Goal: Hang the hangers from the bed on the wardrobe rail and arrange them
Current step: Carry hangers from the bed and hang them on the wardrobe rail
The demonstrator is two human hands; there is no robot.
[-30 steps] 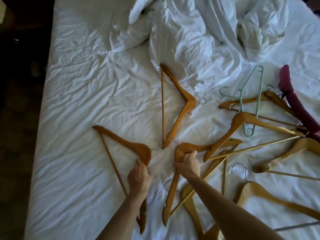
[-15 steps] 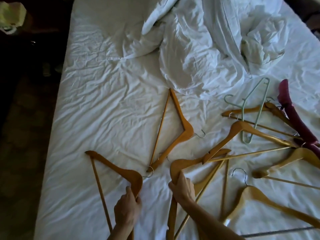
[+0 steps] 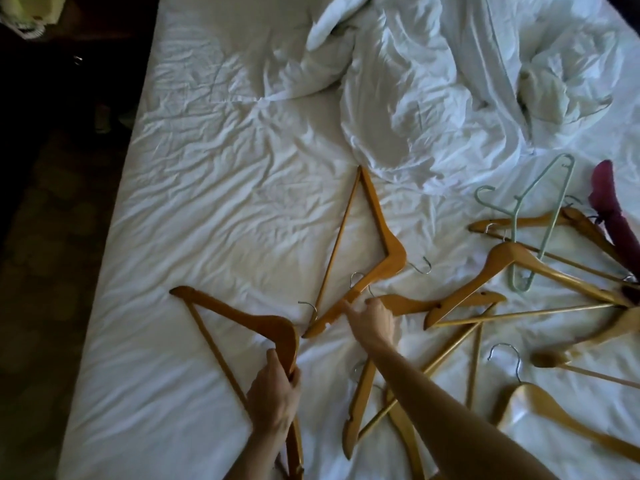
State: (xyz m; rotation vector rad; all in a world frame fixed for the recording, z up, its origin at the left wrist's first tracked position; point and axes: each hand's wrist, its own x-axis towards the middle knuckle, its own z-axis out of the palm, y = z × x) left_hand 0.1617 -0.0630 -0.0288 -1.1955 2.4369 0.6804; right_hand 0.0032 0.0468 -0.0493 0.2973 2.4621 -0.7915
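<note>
Several wooden hangers lie on the white bed (image 3: 225, 202). My left hand (image 3: 273, 393) is closed around the neck of the leftmost wooden hanger (image 3: 242, 313), which lies flat on the sheet. My right hand (image 3: 372, 320) grips the bend of another wooden hanger (image 3: 412, 304). Its fingertips touch the lower arm of the middle wooden hanger (image 3: 381, 233). To the right is a tangle of more wooden hangers (image 3: 519, 258), with a pale green plastic hanger (image 3: 547, 188) and a maroon padded hanger (image 3: 616, 230) among them. No wardrobe rail is in view.
A crumpled white duvet (image 3: 415, 98) is heaped at the far side of the bed. Another wooden hanger (image 3: 554, 410) with a metal hook lies at the near right. Dark floor (image 3: 52, 271) runs along the bed's left edge.
My right hand has slid its hanger up towards the middle hanger until the fingers touch it. My left hand keeps hold of the leftmost hanger. The view has shifted.
</note>
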